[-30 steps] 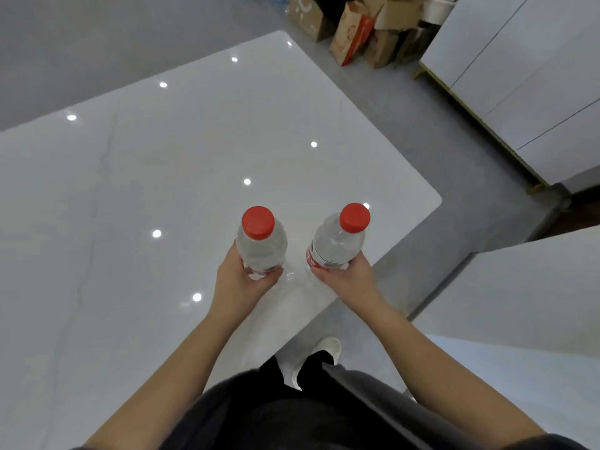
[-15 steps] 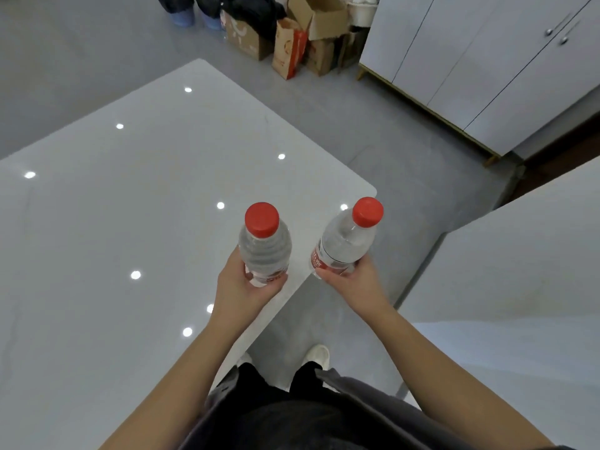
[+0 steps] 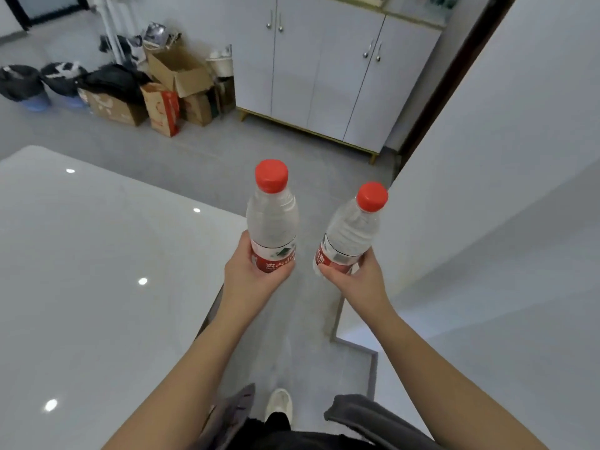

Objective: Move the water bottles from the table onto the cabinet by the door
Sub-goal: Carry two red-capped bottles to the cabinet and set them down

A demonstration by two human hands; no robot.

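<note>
Two clear water bottles with red caps and red labels are held in the air over the grey floor. My left hand (image 3: pixel 250 271) grips the base of the left bottle (image 3: pixel 272 219), which stands upright. My right hand (image 3: pixel 357 277) grips the base of the right bottle (image 3: pixel 352 232), which tilts to the right. The white glossy table (image 3: pixel 97 287) lies to the left, beside my left arm. A white cabinet (image 3: pixel 328 69) with double doors stands ahead, next to a dark door frame (image 3: pixel 454 76).
Cardboard boxes (image 3: pixel 175 89) and dark bags (image 3: pixel 61 79) are piled on the floor at the back left. A white wall (image 3: pixel 506 190) rises close on the right. Grey floor (image 3: pixel 227 157) runs between table and cabinet. My shoe (image 3: pixel 279 404) shows below.
Both bottles have come off the table and now hang over the floor. The view has swung right and up, so the cabinet and door frame fill the top.
</note>
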